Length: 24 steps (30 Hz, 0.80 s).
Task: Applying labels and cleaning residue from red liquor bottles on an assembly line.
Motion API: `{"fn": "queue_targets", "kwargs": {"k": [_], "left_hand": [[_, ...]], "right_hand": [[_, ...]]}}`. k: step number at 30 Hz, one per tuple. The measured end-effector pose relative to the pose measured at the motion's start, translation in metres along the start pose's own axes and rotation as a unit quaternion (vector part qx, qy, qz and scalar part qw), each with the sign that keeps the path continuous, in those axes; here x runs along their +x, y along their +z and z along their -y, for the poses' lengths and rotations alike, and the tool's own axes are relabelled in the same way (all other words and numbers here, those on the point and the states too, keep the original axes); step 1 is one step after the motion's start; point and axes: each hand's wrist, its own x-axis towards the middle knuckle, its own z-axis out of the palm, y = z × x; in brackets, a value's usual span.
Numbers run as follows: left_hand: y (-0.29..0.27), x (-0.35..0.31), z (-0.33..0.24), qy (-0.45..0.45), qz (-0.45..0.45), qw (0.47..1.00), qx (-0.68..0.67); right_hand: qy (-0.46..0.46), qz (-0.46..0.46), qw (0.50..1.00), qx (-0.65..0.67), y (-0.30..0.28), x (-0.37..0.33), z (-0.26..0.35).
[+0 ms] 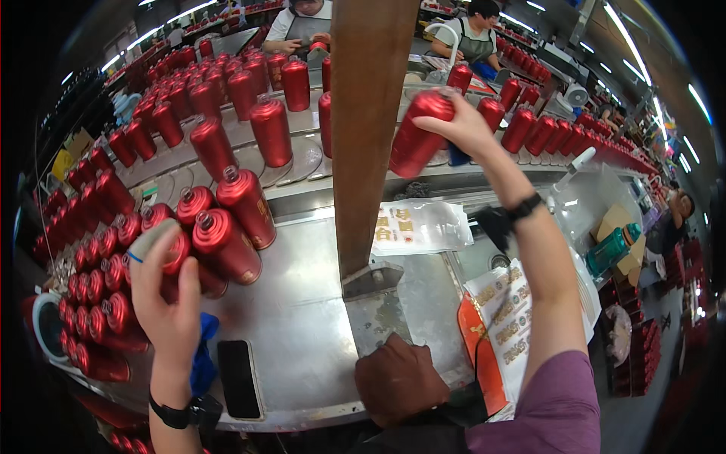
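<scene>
Red bottle [414, 142] gripped by right hand [463, 127]; left hand [162, 299] at bottles [227, 246], grip can't be told; worktop [295, 303] partly hidden by post [370, 136].

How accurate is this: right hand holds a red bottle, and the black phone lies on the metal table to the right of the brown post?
Wrong side: in the head view, the black phone lies left of the brown post. The right hand does hold a red bottle.

Overhead tubes [627, 43] light it bright, metal bench [295, 303] throws soft glare, fisheye bends edges hard (corners black).
</scene>
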Motion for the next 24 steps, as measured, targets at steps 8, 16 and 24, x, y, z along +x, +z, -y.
{"fn": "queue_targets", "kwargs": {"k": [8, 16, 24], "left_hand": [[0.069, -0.072, -0.111, -0.228, 0.312, 0.661, -0.643], [0.079, -0.126, -0.149, -0.410, 0.252, 0.584, -0.653], [0.099, -0.134, -0.135, -0.488, 0.250, 0.633, -0.546]], "right_hand": [[-0.013, 0.401, 0.815, 0.418, -0.059, -0.166, 0.131], [0.206, 0.425, 0.787, 0.396, 0.009, -0.251, 0.091], [0.202, 0.405, 0.801, 0.392, 0.051, -0.272, 0.089]]}}
